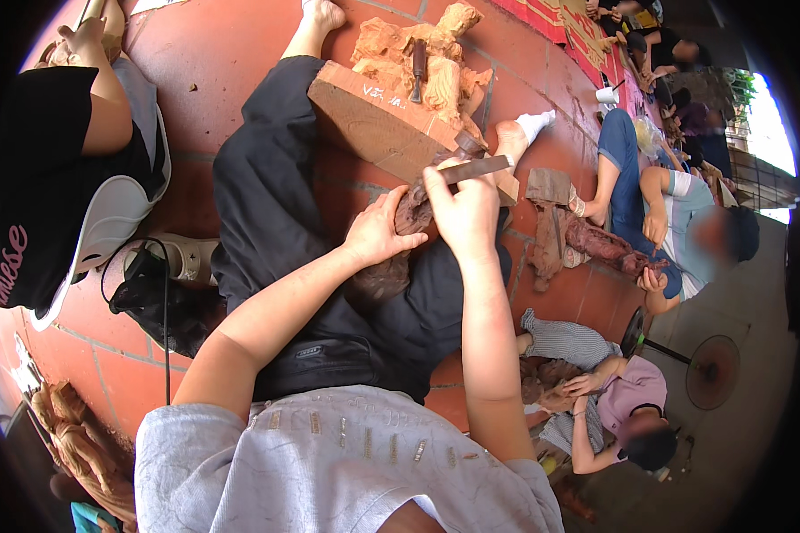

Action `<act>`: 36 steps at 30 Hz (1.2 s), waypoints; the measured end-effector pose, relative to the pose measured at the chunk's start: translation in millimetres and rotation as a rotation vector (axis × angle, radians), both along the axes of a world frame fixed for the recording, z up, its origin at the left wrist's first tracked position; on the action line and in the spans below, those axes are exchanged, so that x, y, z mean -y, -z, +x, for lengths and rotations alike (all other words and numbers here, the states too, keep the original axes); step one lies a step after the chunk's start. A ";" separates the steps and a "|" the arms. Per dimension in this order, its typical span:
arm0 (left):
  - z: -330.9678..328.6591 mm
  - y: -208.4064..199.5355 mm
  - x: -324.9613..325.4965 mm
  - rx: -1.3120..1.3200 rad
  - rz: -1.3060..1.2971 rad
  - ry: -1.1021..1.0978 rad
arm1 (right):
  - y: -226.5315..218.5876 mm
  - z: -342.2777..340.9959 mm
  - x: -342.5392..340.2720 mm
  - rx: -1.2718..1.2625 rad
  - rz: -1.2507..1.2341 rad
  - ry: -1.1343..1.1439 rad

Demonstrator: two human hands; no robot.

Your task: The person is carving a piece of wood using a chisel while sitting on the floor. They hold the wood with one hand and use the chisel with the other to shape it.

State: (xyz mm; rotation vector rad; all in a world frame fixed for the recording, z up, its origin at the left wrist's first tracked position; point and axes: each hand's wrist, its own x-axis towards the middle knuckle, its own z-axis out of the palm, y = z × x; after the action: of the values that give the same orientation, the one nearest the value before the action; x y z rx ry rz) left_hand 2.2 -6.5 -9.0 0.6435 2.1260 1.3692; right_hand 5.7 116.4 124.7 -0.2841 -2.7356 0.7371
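A dark reddish-brown wood carving (384,277) stands between my thighs, its upper part leaning toward a wooden block. My left hand (384,229) wraps round its upper part, thumb pointing right. Just to the right, my right hand (464,211) is closed on a flat, straight, grey-brown bar-shaped tool (482,169), which juts out to the right past the fingers. Whether this tool touches the carving is hidden by my hand. Beyond both hands lies the pale wooden block (373,111), bearing a rough orange wood carving (444,75) and a dark-handled chisel (419,67).
A person (36,178) sits close at my left beside a white chair-like shell (111,222). At right, people (698,222) handle dark carvings (596,240). A black bag (156,298) lies left of my leg, a figure carving (80,444) at lower left, a standing fan (713,369) at right.
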 end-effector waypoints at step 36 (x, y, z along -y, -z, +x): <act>-4.6 24.7 -0.3 0.040 0.137 0.084 | 33.6 12.2 3.3 -0.342 -0.061 -0.006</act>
State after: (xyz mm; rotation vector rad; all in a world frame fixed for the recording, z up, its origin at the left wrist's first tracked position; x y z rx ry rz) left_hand -2.4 -6.2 -33.8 0.7437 1.9640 1.4783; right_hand 17.9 113.1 91.1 -0.1469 -2.3957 0.7906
